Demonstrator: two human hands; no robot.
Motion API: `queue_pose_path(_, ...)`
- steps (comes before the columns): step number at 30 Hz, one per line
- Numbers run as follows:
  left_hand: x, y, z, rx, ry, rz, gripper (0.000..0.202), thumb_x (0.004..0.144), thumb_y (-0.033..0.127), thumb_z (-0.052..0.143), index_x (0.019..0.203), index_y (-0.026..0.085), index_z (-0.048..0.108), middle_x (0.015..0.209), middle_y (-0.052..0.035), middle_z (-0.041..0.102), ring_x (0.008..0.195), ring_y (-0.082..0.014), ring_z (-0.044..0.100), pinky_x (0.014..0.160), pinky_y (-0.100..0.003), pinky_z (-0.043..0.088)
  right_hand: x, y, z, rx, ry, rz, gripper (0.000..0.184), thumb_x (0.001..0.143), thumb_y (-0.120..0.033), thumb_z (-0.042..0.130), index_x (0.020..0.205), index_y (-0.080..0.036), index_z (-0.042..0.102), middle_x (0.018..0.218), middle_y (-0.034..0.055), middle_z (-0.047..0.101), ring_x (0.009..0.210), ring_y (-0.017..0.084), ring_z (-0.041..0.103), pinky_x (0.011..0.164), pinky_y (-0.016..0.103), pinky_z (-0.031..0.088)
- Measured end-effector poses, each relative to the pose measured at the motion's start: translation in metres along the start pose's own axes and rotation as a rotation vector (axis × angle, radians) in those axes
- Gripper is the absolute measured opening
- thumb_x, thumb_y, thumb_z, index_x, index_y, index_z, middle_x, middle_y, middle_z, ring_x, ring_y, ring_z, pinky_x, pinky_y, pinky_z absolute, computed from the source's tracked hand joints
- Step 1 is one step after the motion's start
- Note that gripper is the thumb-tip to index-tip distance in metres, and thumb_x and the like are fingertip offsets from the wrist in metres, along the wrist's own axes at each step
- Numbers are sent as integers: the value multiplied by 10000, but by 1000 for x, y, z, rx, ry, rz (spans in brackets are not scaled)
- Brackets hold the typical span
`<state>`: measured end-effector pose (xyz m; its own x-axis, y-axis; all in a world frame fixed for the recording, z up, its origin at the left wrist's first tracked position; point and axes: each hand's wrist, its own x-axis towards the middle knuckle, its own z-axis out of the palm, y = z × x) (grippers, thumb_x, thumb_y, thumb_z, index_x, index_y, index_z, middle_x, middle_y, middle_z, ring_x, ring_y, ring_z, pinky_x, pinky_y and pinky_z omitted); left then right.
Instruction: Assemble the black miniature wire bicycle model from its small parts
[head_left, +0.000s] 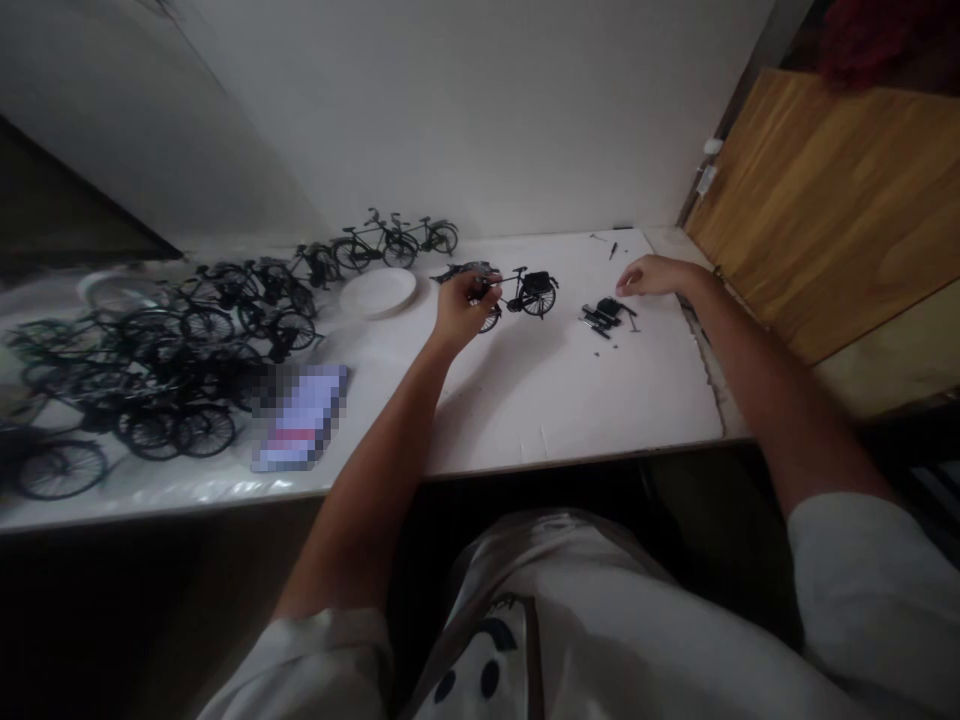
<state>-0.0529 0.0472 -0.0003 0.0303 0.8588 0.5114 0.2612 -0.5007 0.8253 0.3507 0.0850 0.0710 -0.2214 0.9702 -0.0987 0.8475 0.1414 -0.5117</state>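
My left hand [463, 308] grips a black model bicycle [525, 290] by its front end, holding it over the white board [585, 400]. A dark bag or box sits over the bicycle's rear wheel. My right hand [651, 275] hovers at the right, just above a small pile of black parts [602, 314]. Its thumb and fingertips are pinched together; whether something small is between them cannot be made out. Behind my left hand, part of another dark model piece [457, 270] shows.
Many black model bicycles [202, 325] crowd the table's left side, with more along the wall [375, 245]. A white plate [379, 293] and a blurred-out purple packet [304, 415] lie left of my left arm. Thin loose parts [613, 250] lie near the back. A wooden panel [832, 200] stands at right.
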Motion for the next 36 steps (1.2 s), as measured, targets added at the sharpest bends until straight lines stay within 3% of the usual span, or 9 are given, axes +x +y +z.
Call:
queue_pose_path(4,0,-6,1,-9,-8,-8,347,801,423,839,1051,184,808,841,-44,732,766,-171,673,722,-258,561,-5,-16,15,-34,-97,3,339,497,-253,1099,612,-252,780,601,12,685,770,273,696,831,439,543)
queue_pose_path(11,-3,4,3,60,-5,-10,292,796,378,831,1012,181,813,776,-23,706,742,-176,646,761,-284,558,-19,-15,34,-141,-34,98,395,472,-294,1118,550,-245,734,608,48,688,755,288,678,833,476,539)
queue_pose_path(16,-5,11,3,52,-22,-23,277,789,345,830,1007,179,798,773,-23,683,723,-170,614,733,-279,517,-30,-8,44,-47,2,59,333,564,-338,1077,637,-249,764,668,31,719,692,231,644,783,430,537)
queue_pose_path(22,-3,3,3,61,-26,3,276,792,394,827,980,195,790,770,-23,682,722,-175,616,725,-288,514,-43,-6,47,9,26,-16,288,697,-409,995,731,-237,767,729,26,746,654,186,624,662,354,491)
queue_pose_path(26,-3,-2,3,93,-43,2,337,805,428,828,1031,180,796,778,-43,707,741,-195,659,745,-312,536,-50,-12,46,44,88,-22,262,755,-388,972,794,-214,780,836,58,786,744,199,673,715,347,528)
queue_pose_path(31,-2,-6,2,91,-45,6,366,817,447,816,1055,170,812,802,-49,719,736,-188,649,742,-313,533,-48,-21,52,312,166,-82,283,734,-340,1027,824,-213,791,819,58,786,741,195,700,719,343,586)
queue_pose_path(36,0,-11,1,110,-37,-25,379,797,452,812,1044,164,813,832,-60,742,768,-199,666,733,-305,521,-48,-33,60,559,189,-70,448,702,-488,1069,943,-200,824,838,81,820,707,196,746,514,283,545)
